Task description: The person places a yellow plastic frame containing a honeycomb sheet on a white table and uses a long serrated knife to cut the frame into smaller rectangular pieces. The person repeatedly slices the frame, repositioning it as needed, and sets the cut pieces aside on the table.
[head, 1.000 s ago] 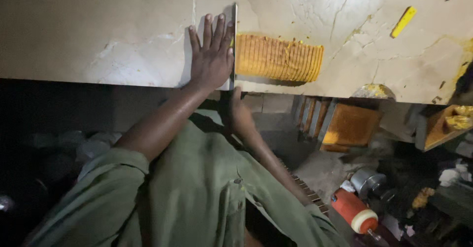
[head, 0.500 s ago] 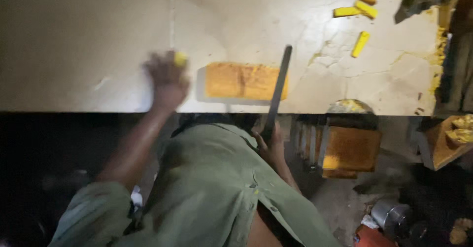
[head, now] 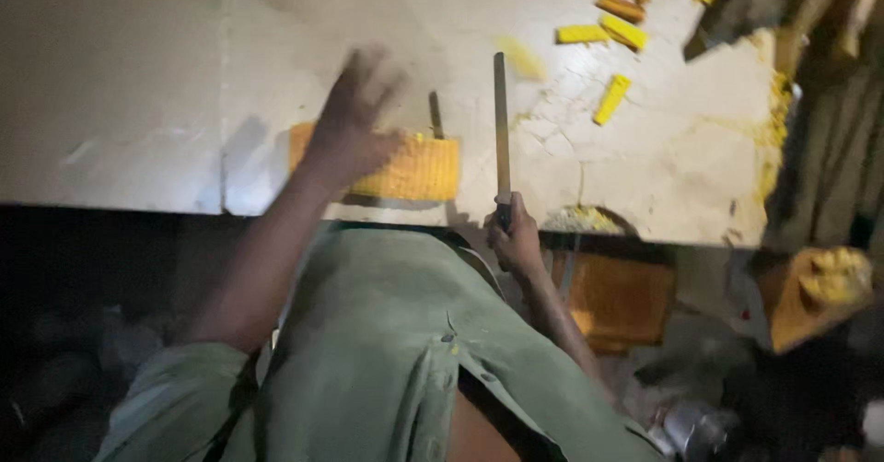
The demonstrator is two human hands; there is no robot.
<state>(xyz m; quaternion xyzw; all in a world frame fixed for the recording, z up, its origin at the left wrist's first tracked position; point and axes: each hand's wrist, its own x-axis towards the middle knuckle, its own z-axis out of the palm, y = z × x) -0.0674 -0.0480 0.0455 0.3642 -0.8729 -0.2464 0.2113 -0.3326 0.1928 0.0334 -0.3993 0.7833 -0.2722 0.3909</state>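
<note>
A yellow-orange block [head: 405,169] lies flat on the pale worktop [head: 129,84], close to the near edge. It looks soft, maybe a sweet or a soap, but we cannot tell which. Its top has fine lines across it.

Our left hand [head: 354,121] is over the left part of the block, fingers spread wide. It is blurred, so we cannot tell if it presses on the block or only floats above it. It holds nothing.

Our right hand [head: 512,233] is at the near edge of the worktop, just right of the block. Its fingers are wrapped tight around the handle of a long, thin knife [head: 500,126]. The blade points away from us, just beside the block but not touching it.

To cut well, we think the left hand should rest flat and firm on the block, with the fingers well away from where the blade goes. The blade should stand straight and go down in one even push, so each piece comes out the same.

Farther off, at the far right of the worktop, lie small yellow sticks [head: 611,99] that look like cut pieces. Yellow crumbs dust the cracked top there. Below the edge, an orange box [head: 617,298] sits near our green shirt [head: 396,361].
</note>
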